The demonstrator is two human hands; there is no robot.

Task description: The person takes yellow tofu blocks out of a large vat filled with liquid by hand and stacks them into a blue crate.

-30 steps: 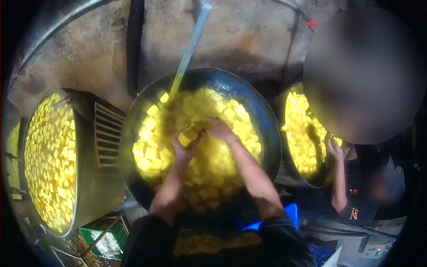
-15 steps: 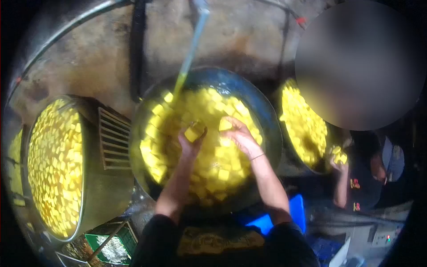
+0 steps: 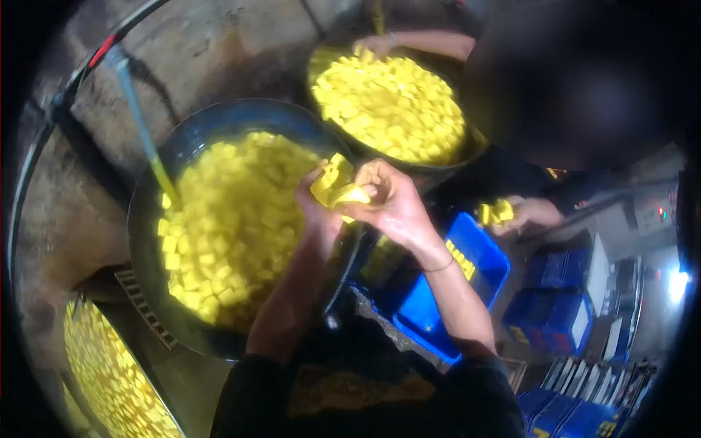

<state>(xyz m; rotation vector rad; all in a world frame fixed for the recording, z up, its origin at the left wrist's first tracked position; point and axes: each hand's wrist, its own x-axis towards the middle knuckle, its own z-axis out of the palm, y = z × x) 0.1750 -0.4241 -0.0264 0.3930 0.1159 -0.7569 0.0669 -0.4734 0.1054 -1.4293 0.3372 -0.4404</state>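
Both my hands are raised over the right rim of a wide dark pan (image 3: 241,109) full of yellow liquid and yellow tofu blocks (image 3: 208,259). My left hand (image 3: 315,208) is closed around several wet tofu blocks (image 3: 332,177). Close against it, my right hand (image 3: 400,204) pinches tofu pieces between thumb and fingers. The fingers overlap the pieces, so I cannot tell exactly how many each hand has. Below my right forearm is a blue crate (image 3: 496,255) with a row of yellow blocks (image 3: 461,260) along its inside.
A second pan (image 3: 438,162) of yellow blocks stands at the upper right, a co-worker's hand (image 3: 376,45) at its edge. Another person's hand (image 3: 531,213) holds yellow blocks near the crate. A pole (image 3: 135,109) leans in my pan. A large pot (image 3: 150,379) stands lower left, blue crates (image 3: 548,321) lower right.
My view has turned right. My hands have risen from over the middle of the pan to its right rim and come together, with more tofu in them. The blue crate shows more fully.
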